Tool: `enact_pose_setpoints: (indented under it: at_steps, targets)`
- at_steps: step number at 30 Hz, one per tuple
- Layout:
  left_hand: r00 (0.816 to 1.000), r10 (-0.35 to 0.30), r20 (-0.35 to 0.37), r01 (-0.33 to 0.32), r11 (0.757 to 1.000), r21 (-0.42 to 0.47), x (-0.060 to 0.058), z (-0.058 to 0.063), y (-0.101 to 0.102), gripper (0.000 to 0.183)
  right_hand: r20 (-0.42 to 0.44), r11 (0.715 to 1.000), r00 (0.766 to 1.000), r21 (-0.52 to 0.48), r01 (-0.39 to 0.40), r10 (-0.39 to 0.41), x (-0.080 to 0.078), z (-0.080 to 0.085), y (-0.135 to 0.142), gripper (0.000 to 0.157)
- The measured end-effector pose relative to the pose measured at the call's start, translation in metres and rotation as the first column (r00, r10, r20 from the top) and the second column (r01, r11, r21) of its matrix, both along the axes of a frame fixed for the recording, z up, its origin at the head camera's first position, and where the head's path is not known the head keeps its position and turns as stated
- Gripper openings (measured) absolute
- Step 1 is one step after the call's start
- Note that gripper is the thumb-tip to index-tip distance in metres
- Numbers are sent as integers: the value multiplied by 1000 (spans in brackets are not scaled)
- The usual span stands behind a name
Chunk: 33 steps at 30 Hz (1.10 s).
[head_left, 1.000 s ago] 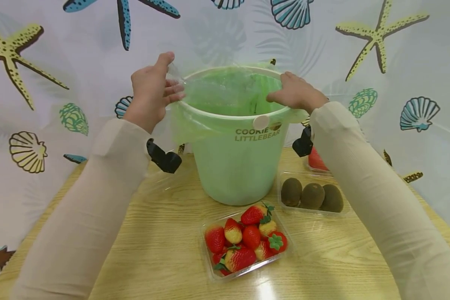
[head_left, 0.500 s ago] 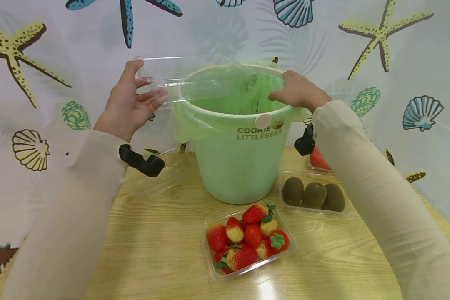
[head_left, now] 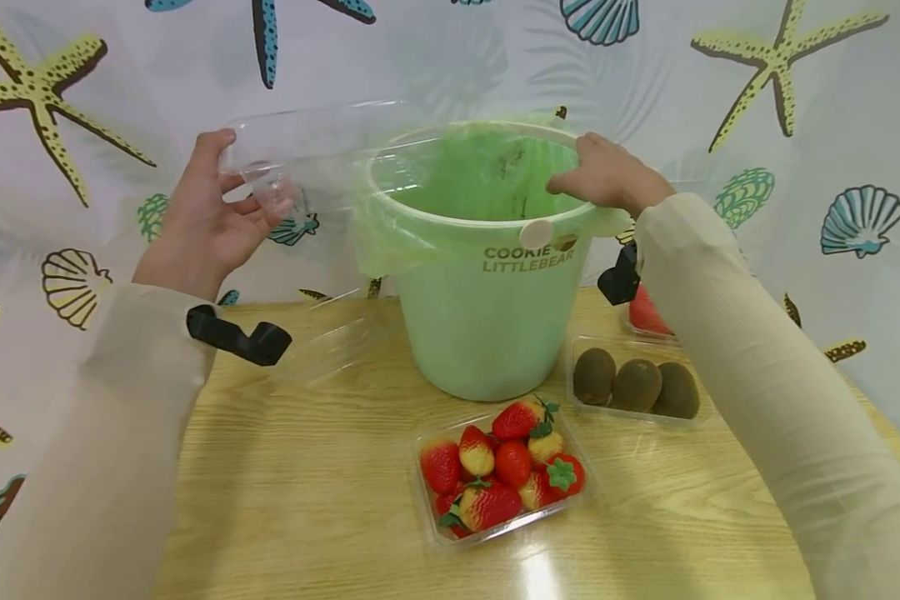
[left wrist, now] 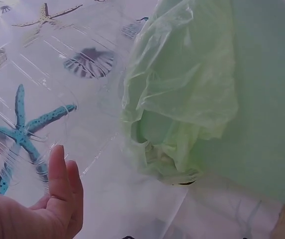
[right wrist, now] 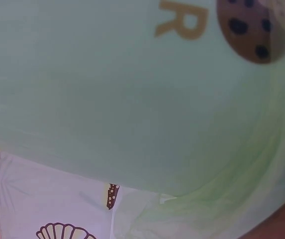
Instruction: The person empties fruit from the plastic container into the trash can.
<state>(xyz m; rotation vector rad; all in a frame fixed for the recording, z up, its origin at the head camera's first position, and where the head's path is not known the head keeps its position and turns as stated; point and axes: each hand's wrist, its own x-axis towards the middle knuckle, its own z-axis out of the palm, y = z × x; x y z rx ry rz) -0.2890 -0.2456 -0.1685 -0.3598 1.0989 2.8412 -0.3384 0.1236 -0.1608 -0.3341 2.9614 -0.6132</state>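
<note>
A light green bucket (head_left: 487,308) with a pale green plastic liner (head_left: 382,242) folded over its rim stands on the wooden table. To its left, my left hand (head_left: 213,221) holds a clear plastic tray (head_left: 307,137) by one end, thumb at the top and fingers below. The tray's far end reaches over the bucket's opening. In the left wrist view the clear plastic is hard to make out against the cloth. On the bucket's right rim, my right hand (head_left: 611,177) grips the edge and liner, thumb inside; its other fingertips are partly hidden.
In front of the bucket lies a clear punnet of strawberries (head_left: 487,475). Kiwis (head_left: 637,385) sit in another tray to the right, with a red item (head_left: 648,312) behind it, half hidden by the sleeve. Some clear plastic (head_left: 337,346) rests left of the bucket. Patterned cloth (head_left: 495,50) hangs behind.
My left hand has moved left and slightly down, drawing the clear tray partly out from over the bucket. The right hand stays on the rim. The view has shifted slightly.
</note>
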Motion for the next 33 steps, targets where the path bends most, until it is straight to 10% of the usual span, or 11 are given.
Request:
enact_pose_setpoints:
  at_steps: [15, 33]
  targets:
    - [999, -18, -26, 21, 990, 136, 19, -18, -46, 57, 13, 1000, 1000, 8, -11, 11, 0, 1, 2, 81]
    - [998, -64, 1, 64, 996, 69, 54, -86, -73, 35, 20, 1000, 1000, 14, -3, 3, 0, 2, -1, 80]
